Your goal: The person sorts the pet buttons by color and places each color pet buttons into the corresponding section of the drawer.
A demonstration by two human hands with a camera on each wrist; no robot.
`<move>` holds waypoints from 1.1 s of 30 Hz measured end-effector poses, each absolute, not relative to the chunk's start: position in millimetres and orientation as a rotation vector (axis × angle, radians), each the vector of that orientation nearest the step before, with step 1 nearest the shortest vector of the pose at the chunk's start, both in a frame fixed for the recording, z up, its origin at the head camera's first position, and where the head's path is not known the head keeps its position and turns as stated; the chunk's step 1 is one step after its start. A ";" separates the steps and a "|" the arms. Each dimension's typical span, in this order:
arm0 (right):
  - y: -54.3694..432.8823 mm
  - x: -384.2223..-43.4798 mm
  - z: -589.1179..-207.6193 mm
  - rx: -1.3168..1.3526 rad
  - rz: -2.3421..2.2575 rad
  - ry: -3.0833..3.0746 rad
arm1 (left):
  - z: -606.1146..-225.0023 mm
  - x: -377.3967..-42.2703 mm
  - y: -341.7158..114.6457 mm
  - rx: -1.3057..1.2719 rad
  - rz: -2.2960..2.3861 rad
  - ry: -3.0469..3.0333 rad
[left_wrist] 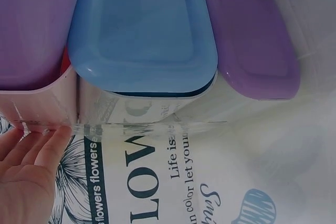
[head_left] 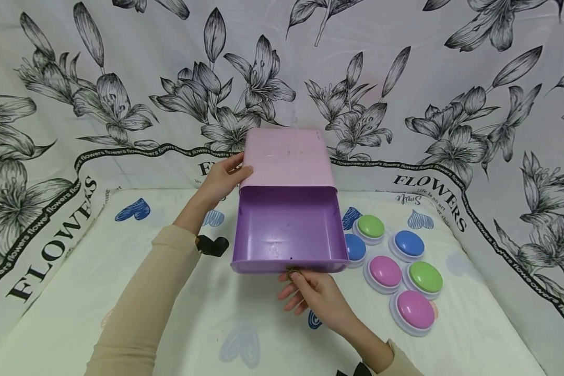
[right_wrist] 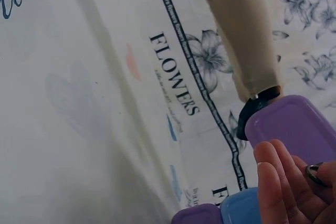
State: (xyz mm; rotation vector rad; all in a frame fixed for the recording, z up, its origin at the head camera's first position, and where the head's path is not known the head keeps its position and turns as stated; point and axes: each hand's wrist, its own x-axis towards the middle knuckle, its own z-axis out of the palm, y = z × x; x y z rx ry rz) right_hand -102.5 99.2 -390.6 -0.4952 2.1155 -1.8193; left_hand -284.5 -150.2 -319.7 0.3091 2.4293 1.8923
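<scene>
A pink-topped drawer cabinet (head_left: 289,156) stands on the cloth, its purple top drawer (head_left: 289,224) pulled out, with no contents visible inside. My right hand (head_left: 317,300) is at the front edge of that drawer, thumb and a finger pinching its small dark ring handle (right_wrist: 314,174). My left hand (head_left: 223,180) rests against the cabinet's left side; in the left wrist view its fingers (left_wrist: 47,148) lie fairly straight along the pink wall. Below the top drawer, a blue drawer (left_wrist: 144,35) and another purple drawer (left_wrist: 257,40) show.
To the cabinet's right lie several round buttons in pale bases: green (head_left: 371,226), blue (head_left: 409,243) and pink (head_left: 415,309) ones. White cloth (head_left: 192,324) with hearts covers the surface; a flower-printed sheet (head_left: 282,31) hangs behind.
</scene>
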 end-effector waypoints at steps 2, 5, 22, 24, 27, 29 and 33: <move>99.3 -102.2 -390.9 -0.498 -1.825 2.110 | -319.8 -285.0 -150.3 0.311 1.889 2.435; 99.0 -101.6 -390.4 -0.495 -1.827 2.107 | -319.7 -285.3 -150.6 0.312 1.886 2.438; 99.1 -100.4 -395.3 -0.483 -1.831 2.119 | -320.0 -286.0 -150.1 0.306 1.889 2.439; 99.0 -100.4 -396.5 -0.479 -1.831 2.113 | -320.1 -286.0 -150.1 0.304 1.886 2.442; 99.7 -99.9 -397.9 -0.485 -1.832 2.106 | -320.3 -286.1 -150.2 0.305 1.884 2.443; 101.2 -99.4 -399.1 -0.495 -1.827 2.115 | -320.5 -286.2 -150.2 0.305 1.885 2.441; 107.2 -98.6 -403.8 -0.525 -1.771 2.197 | -320.9 -286.3 -150.3 0.301 1.886 2.435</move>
